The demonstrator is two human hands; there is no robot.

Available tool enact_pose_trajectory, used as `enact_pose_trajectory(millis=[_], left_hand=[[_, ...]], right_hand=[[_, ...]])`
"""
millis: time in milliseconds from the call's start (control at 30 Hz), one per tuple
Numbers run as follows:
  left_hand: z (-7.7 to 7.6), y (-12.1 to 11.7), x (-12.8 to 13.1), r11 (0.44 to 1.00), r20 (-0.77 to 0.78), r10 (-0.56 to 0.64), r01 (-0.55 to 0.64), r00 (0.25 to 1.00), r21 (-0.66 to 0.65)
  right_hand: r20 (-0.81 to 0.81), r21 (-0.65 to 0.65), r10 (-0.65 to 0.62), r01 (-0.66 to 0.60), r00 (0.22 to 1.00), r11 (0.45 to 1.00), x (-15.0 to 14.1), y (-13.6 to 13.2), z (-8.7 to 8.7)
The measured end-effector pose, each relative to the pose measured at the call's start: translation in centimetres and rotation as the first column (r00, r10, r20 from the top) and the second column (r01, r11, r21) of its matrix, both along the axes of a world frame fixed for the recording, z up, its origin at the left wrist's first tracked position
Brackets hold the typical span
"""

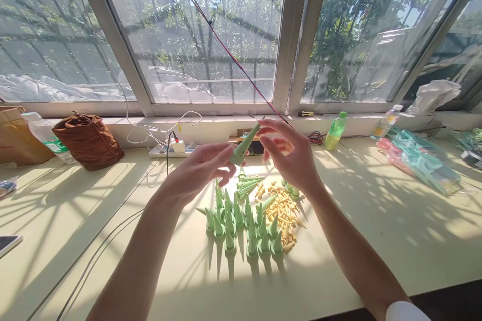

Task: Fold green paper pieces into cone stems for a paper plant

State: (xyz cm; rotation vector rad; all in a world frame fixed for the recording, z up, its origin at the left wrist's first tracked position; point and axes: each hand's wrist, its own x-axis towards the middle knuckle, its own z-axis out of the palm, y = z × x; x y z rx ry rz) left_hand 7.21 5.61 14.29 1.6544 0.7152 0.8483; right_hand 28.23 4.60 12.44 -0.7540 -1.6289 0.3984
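Your left hand [203, 165] pinches the wide end of a green cone [246, 145], tilted above and beyond the peg pile [282, 210]. Your right hand [293, 153] is loosely curled at its tip; whether it pinches, you cannot tell. Left of the pile, many standing cones [229, 241] look set out, perhaps finished; a few lying cones [246, 188] and the loose pegs seem left over. The held one is pale, slender and smoothly tapered.

We see smooth, matt green plastic cones [230, 241], a wrinkled brown cloth bag [88, 141] at left, glossy clear plastic bottles [336, 132], a smooth pale surface [165, 281] and dull metal window frames [288, 35].
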Motion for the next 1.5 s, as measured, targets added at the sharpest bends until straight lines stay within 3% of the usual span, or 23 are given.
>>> enact_pose_trajectory(millis=[400, 733, 867, 1500], left_hand=[[-0.7, 0.5, 0.0, 0.998, -0.015, -0.039, 0.039, 0.999, 0.047], [-0.5, 0.0, 0.5, 0.96, -0.161, -0.05, 0.092, 0.986, 0.265], [-0.9, 0.3, 0.8, 0.923, -0.221, -0.009, 0.093, 0.975, 0.373], [-0.9, -0.1, 1.3, 0.812, -0.316, 0.229, -0.002, 0.921, 0.583]], right_hand=[[0.036, 0.021, -0.002, 0.002, 0.999, 1.0, 0.0, 0.0, 0.0], [0.178, 0.184, 0.022, -0.055, 0.984, 0.981, 0.1, -0.8, 0.3], [0.251, 0.22, 0.055, -0.113, 0.966, 0.969, 0.3, -0.7, 0.2], [0.301, 0.259, 0.076, -0.158, 0.95, 0.953, 0.6, -0.7, 0.2]])
